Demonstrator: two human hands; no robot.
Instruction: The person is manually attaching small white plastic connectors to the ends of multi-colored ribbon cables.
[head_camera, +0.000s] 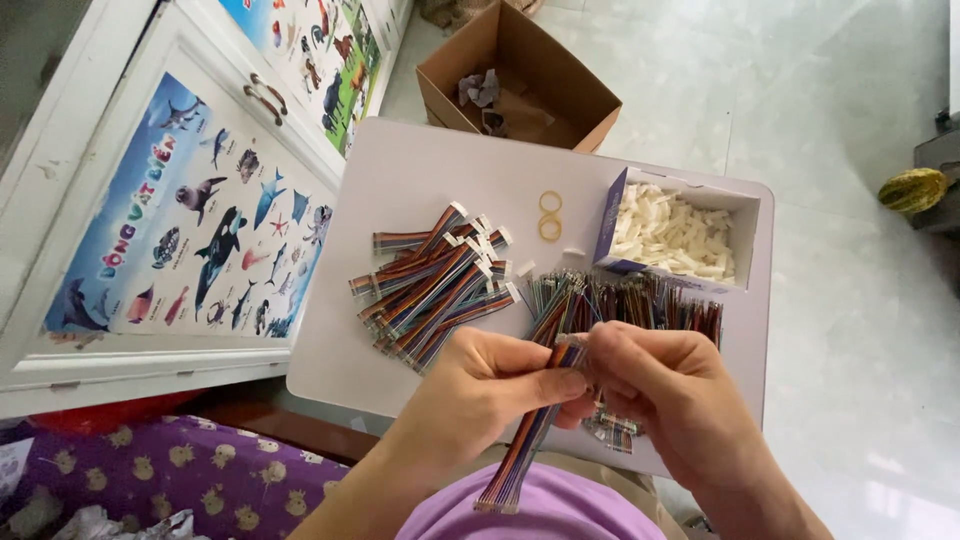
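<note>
Rainbow ribbon cable (530, 430): one strip, long axis running from near-left, over your lap, up to its far end at your fingertips above the tabletop's (400, 170) near edge. Your left hand (490, 385) pinches it just below that end; your right hand (665, 385) closes on the tip. Finished cable pile (435, 285) far-left; box of white connectors (675, 232) far-right.

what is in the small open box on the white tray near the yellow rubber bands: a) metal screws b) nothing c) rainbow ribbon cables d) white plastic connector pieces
d: the small open cardboard box with a purple side, standing on the white rectangular tray, is filled with small white plastic connector pieces; the rainbow ribbon cables lie in piles on the tray outside it, beside the two yellow rubber bands.
</note>
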